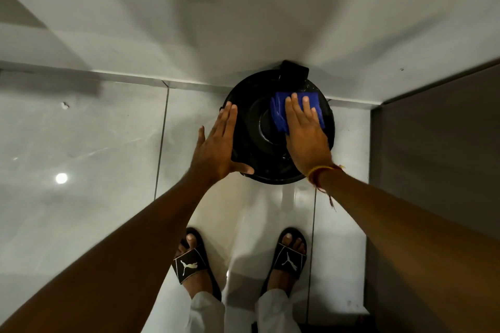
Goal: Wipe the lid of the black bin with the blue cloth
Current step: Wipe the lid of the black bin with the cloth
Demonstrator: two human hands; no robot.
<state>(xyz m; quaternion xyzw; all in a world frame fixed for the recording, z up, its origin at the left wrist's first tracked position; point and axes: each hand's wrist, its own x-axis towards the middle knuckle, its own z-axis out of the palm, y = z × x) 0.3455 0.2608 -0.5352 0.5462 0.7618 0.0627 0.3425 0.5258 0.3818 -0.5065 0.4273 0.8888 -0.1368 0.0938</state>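
Where the pale tiled floor (pixel 81 143) meets the wall, one black bin (pixel 278 127) is stood, seen from above. At the lid's (pixel 254 127) nine o'clock edge, one left hand (pixel 216 149) is laid, fingers straight and together, thumb spread. At two o'clock, one blue cloth (pixel 281 113) is pressed flat under one right hand (pixel 305 135), fingers extended, slightly apart. Two black slides (pixel 192 259) are recorded at six o'clock.

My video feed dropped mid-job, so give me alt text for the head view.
Seen from above, the right hand presses a blue cloth flat on the round lid of the black bin, while the open left hand steadies the lid's left edge. The bin stands on glossy tiles against a white wall.
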